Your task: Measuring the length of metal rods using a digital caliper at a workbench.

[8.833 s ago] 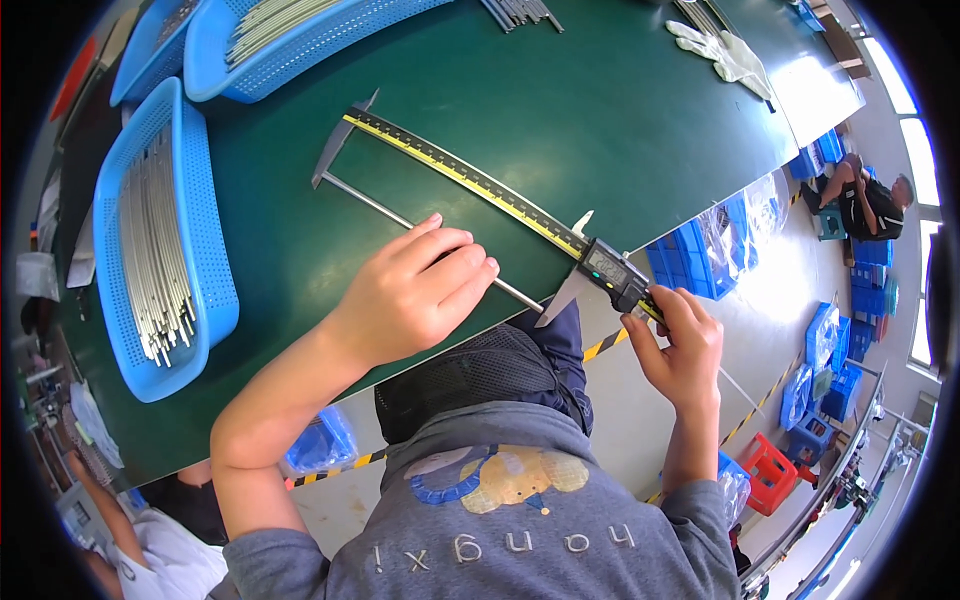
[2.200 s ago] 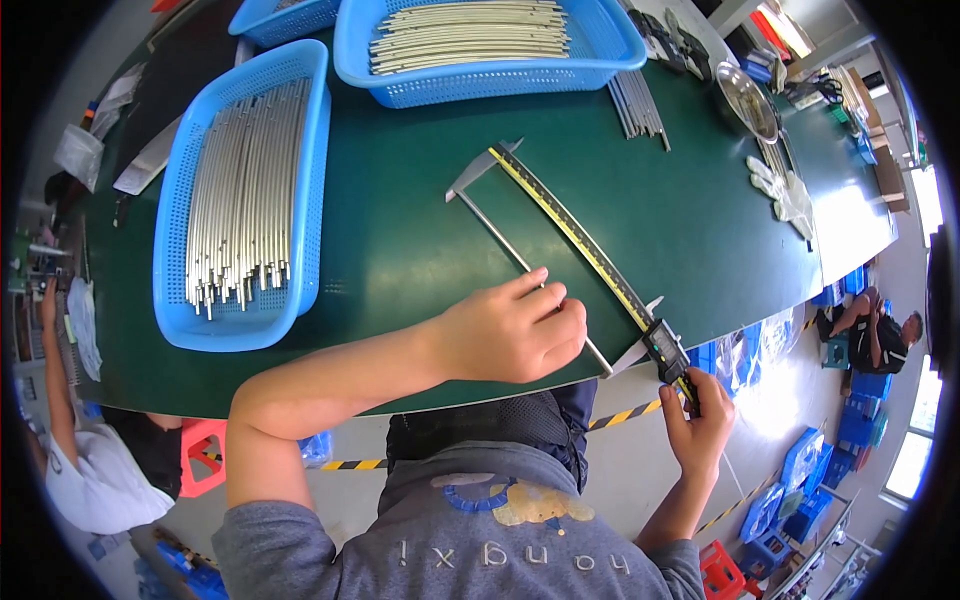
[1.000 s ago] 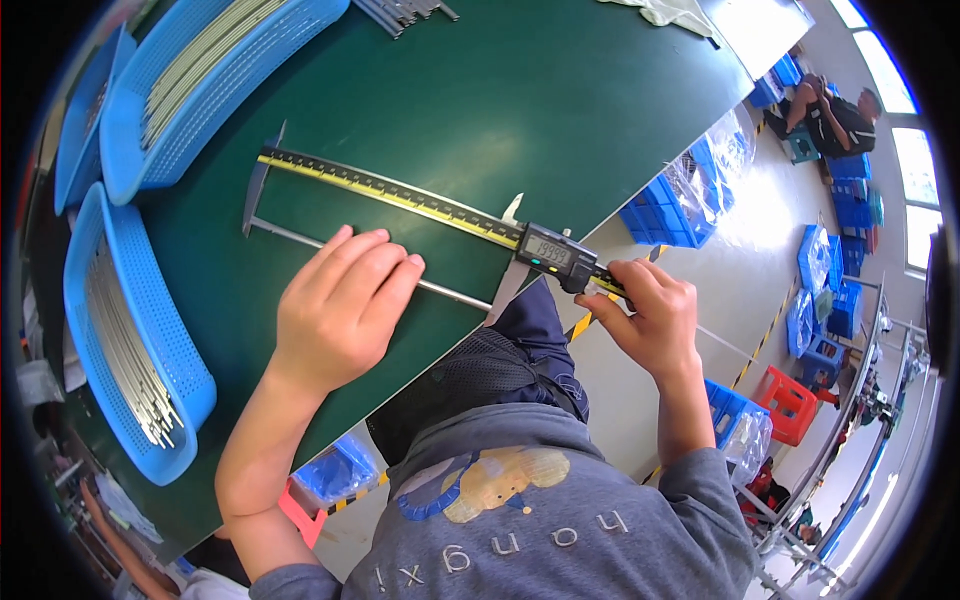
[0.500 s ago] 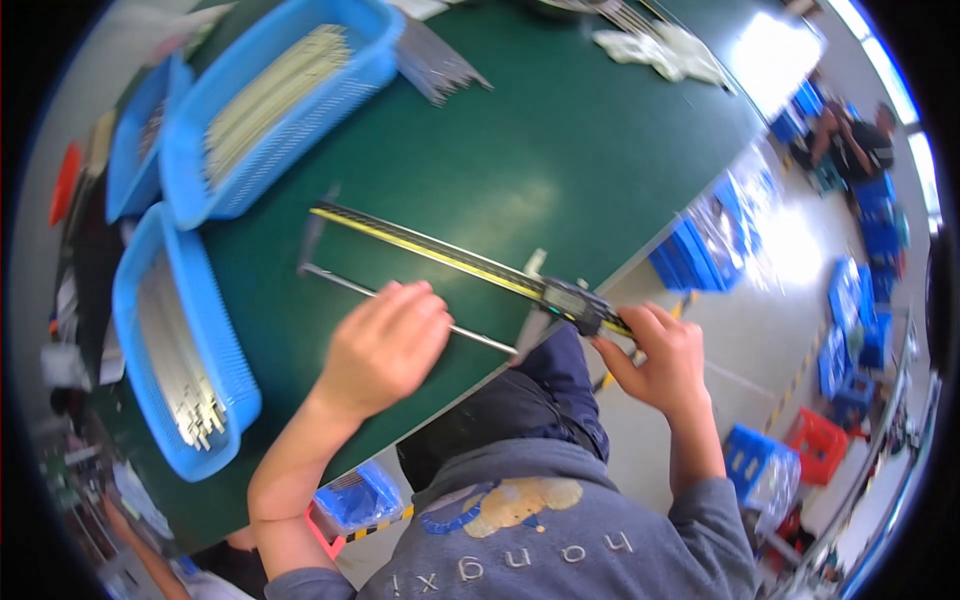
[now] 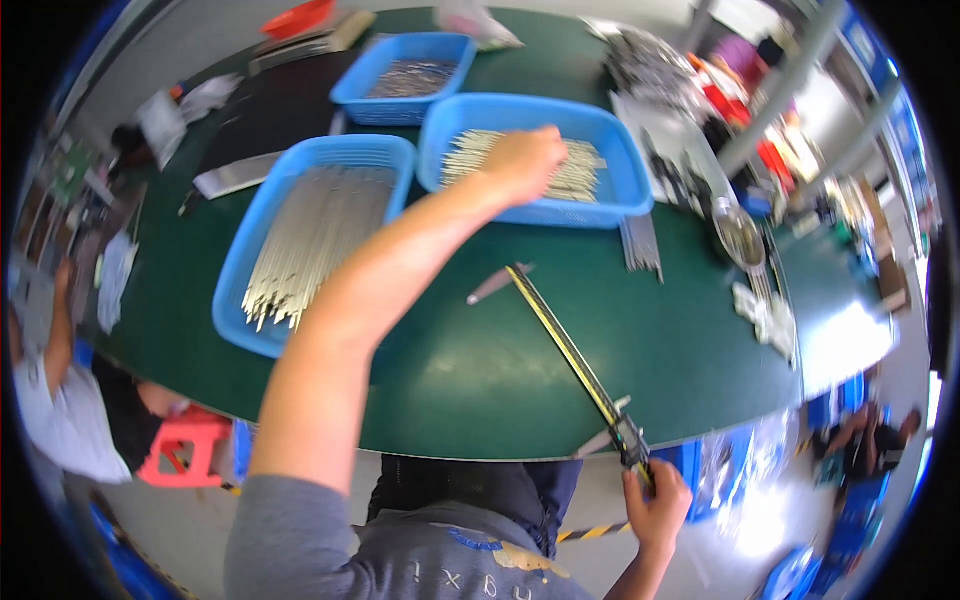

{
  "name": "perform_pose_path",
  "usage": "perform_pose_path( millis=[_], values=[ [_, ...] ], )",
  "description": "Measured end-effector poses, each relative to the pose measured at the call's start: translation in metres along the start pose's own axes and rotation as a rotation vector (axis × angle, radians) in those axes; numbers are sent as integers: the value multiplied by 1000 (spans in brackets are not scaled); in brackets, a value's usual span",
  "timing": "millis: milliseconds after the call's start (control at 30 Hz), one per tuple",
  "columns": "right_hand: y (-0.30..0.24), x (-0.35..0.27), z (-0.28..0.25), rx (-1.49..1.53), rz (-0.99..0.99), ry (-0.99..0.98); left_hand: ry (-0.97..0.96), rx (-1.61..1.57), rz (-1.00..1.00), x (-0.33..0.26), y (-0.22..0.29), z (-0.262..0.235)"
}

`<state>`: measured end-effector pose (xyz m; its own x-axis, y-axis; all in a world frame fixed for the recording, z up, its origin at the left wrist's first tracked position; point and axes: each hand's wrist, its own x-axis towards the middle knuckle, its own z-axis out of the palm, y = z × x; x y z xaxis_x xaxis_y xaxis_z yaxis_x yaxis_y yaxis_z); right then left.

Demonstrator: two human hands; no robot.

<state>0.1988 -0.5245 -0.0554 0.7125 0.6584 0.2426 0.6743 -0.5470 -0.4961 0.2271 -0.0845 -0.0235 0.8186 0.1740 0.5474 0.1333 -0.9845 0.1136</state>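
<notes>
My right hand point(image 5: 660, 498) grips the display end of a long digital caliper point(image 5: 568, 348) near the table's front edge. The caliper's jaws are spread wide, with no rod between them; its bar slants away to the far left. My left hand point(image 5: 528, 165) is stretched out over a blue basket point(image 5: 535, 212) of thin pale rods point(image 5: 470, 155). Its fingers look curled together and are blurred; whether they hold a rod does not show. Beneath my left forearm, a second blue basket point(image 5: 235, 270) contains silvery metal rods point(image 5: 320, 220).
A third blue basket point(image 5: 400, 108) with small metal pieces stands farther back. Several grey rods point(image 5: 640, 245) lie beside the middle basket on the green table point(image 5: 470, 380). Gloves point(image 5: 765, 318) and a metal strainer point(image 5: 740, 238) lie at right. A person point(image 5: 75, 410) sits at left.
My left hand has left the metal rod between the caliper jaws and reached to the middle basket. That rod is gone from the jaws. The view has turned; my right hand keeps the caliper.
</notes>
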Motion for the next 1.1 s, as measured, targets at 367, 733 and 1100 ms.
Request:
perform_pose_path(
  millis=[367,733,1100],
  values=[
    [21,-4,1,-40,-40,17,130,150,-502,-74,-44,-75],
    [15,1,-4,-36,84,-103,-399,481,-985,-147,-82,-138],
    [3,6,-6,-22,105,-99,440,-113,-395,-117,5,-149]
  ],
)
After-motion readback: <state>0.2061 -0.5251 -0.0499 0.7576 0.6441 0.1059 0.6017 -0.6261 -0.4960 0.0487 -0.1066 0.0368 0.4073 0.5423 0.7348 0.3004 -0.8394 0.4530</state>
